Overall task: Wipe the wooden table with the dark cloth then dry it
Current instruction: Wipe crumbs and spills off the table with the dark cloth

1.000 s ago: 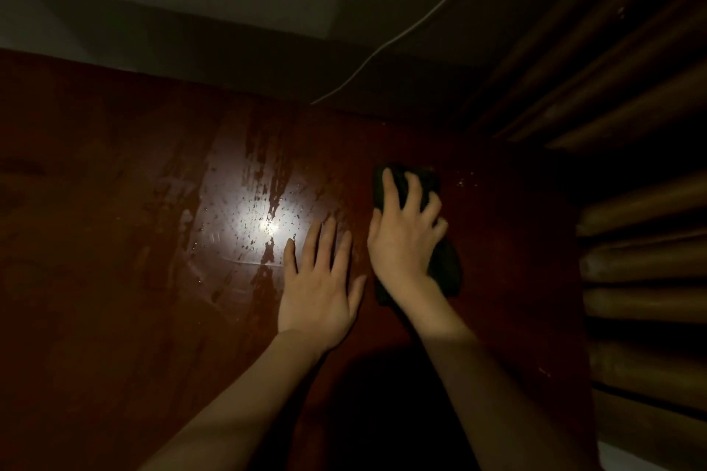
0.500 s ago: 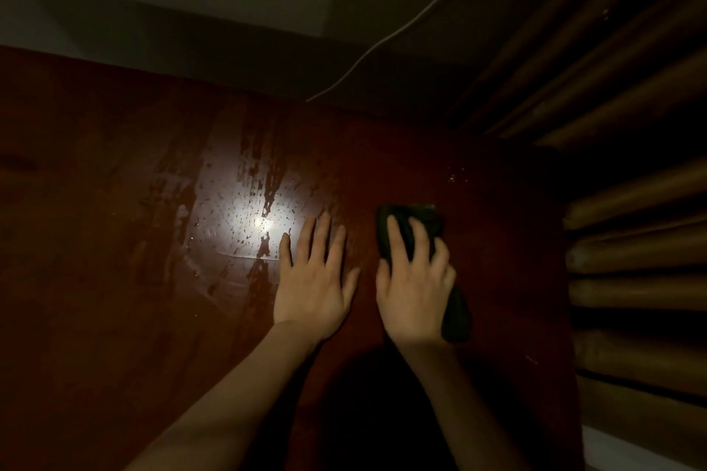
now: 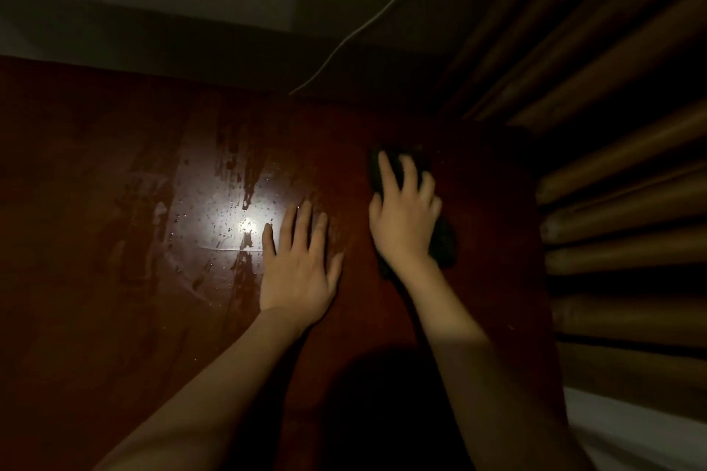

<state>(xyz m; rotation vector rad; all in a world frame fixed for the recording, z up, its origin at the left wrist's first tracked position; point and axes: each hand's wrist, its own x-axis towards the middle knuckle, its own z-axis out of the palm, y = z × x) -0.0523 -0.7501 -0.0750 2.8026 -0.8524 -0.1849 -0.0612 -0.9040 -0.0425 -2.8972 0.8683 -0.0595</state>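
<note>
The reddish-brown wooden table (image 3: 95, 203) fills most of the dim view, with wet streaks and droplets around a bright light reflection left of centre. My left hand (image 3: 298, 268) lies flat on the wood, fingers spread, holding nothing. To its right, my right hand (image 3: 405, 218) presses down on the dark cloth (image 3: 443, 241), which shows beyond the fingertips and along the hand's right side. Most of the cloth is hidden under the hand.
Folds of a brown curtain (image 3: 619, 203) hang along the table's right edge. A thin white cable (image 3: 367, 23) runs down the wall behind the table's far edge. A pale surface (image 3: 631, 432) shows at the bottom right.
My right hand has pushed the cloth away from me, toward the far edge, after pulling it nearer half a second ago. My left hand has stayed flat in place.
</note>
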